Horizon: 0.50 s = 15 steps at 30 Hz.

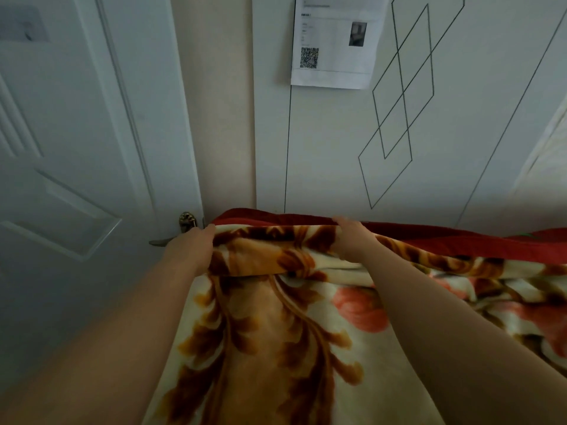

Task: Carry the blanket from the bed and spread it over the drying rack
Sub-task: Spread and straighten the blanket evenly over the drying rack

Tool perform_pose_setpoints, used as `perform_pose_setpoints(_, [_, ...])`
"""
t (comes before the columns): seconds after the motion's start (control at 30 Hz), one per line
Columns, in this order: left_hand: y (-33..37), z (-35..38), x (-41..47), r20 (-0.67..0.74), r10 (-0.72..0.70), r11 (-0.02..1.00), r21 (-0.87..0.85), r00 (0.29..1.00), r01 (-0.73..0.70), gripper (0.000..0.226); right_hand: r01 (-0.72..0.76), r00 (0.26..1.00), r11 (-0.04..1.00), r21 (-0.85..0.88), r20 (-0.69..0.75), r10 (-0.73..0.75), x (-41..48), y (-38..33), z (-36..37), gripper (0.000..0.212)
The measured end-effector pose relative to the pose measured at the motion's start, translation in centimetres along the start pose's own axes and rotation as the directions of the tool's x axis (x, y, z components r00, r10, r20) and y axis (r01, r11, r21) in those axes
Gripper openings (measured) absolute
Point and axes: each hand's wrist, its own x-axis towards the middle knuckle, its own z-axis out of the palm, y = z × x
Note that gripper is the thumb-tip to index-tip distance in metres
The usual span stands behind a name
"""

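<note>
A thick cream blanket (270,326) with brown leaf scrolls, pink flowers and a red edge fills the lower middle and right of the head view. Its top edge runs roughly level, folded over, and the cloth hangs down toward me. My left hand (191,248) grips the blanket's left top corner. My right hand (352,237) grips the folded top edge about a forearm's length to the right. Whatever carries the blanket is hidden beneath it; no drying rack shows.
A white panelled door (76,148) with a brass lever handle (187,223) stands close on the left. Straight ahead is a white wardrobe front (337,154) with thin diamond lines and a printed paper sheet (336,41) stuck to it.
</note>
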Motion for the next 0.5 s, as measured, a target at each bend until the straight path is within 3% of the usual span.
perform_pose_setpoints(0.17, [-1.7,1.0,3.6,0.119,0.006,1.0,0.0,0.993,-0.006,0.054,-0.121,0.984,0.99,0.074,0.141,0.11,2.9,-0.6,-0.1,0.095])
perform_pose_setpoints(0.33, [-2.2,1.5,6.1,0.174,0.045,0.998,0.042,0.984,-0.053,0.075,-0.131,0.98,0.991,-0.008,0.153,0.131,4.5,-0.6,0.7,0.086])
perform_pose_setpoints(0.5, [-3.0,2.1,8.1,0.187,0.059,0.996,0.06,0.98,-0.072,0.061,-0.144,0.962,0.982,-0.119,0.217,0.167,6.0,-0.9,1.7,0.079])
